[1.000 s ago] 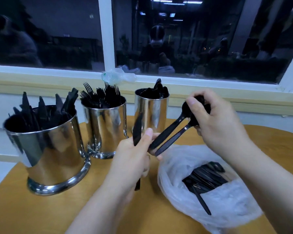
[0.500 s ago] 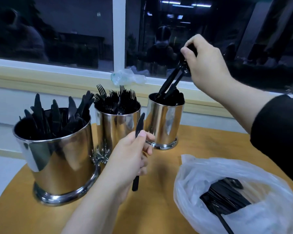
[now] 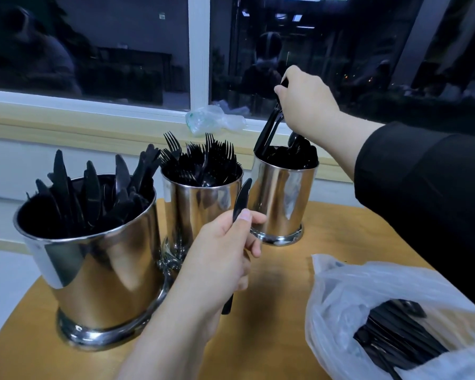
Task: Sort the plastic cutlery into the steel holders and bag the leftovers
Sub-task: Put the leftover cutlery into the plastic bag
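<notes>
The right hand [image 3: 307, 105] pinches two black spoons [image 3: 269, 130], handles already inside the far steel holder [image 3: 284, 193]. Best to let them slide straight down among the spoons there, then release. The left hand [image 3: 220, 259] has its grip closed round a knife [image 3: 242, 200], bound for the near holder [image 3: 93, 259]. A bag [image 3: 348, 303] of leftovers lies on the wooden bench [image 3: 280, 283], under a dark window [image 3: 121, 45].

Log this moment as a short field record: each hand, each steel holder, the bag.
left hand: grips one black knife, blade up
right hand: holds spoons, handles down into spoon holder
knife holder: nearest, left, full of knives
fork holder: middle, tines up
bag: open on table, black cutlery inside
</notes>
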`<state>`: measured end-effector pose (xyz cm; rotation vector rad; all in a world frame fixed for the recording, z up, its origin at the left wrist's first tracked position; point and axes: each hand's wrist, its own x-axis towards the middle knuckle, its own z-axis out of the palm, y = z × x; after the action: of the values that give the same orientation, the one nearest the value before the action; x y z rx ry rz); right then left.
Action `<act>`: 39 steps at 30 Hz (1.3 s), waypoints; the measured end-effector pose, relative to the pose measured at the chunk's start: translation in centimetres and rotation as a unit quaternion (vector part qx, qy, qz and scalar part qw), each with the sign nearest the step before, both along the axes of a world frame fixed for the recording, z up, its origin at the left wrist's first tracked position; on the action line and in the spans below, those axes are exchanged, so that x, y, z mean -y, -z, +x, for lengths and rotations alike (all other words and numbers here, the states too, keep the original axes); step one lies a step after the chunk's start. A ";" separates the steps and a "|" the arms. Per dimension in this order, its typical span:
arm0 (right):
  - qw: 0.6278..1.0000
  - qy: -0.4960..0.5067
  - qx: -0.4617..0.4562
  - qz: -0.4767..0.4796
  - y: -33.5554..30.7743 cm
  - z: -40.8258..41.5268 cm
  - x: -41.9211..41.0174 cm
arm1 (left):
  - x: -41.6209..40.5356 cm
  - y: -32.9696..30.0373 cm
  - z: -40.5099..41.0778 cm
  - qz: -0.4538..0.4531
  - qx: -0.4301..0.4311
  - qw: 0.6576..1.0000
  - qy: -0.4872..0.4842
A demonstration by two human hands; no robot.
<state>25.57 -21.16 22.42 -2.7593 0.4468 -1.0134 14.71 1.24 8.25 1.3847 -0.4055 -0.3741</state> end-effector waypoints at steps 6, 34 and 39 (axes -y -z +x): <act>0.994 -0.001 -0.092 -0.065 0.2 0.2 0.1 | -0.2 0.1 0.0 0.002 0.000 1.000 0.001; 0.987 -0.075 -0.134 0.043 6.6 -23.5 -2.5 | 1.8 0.7 -4.6 0.056 0.052 0.997 0.021; 0.951 0.020 -0.294 0.097 12.0 -30.7 -3.1 | 2.8 2.0 -7.7 0.060 0.011 0.998 0.021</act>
<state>-5.12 -18.06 10.44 -2.8309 0.6384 -0.1120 6.97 -1.57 6.23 1.5004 -0.4366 -0.4240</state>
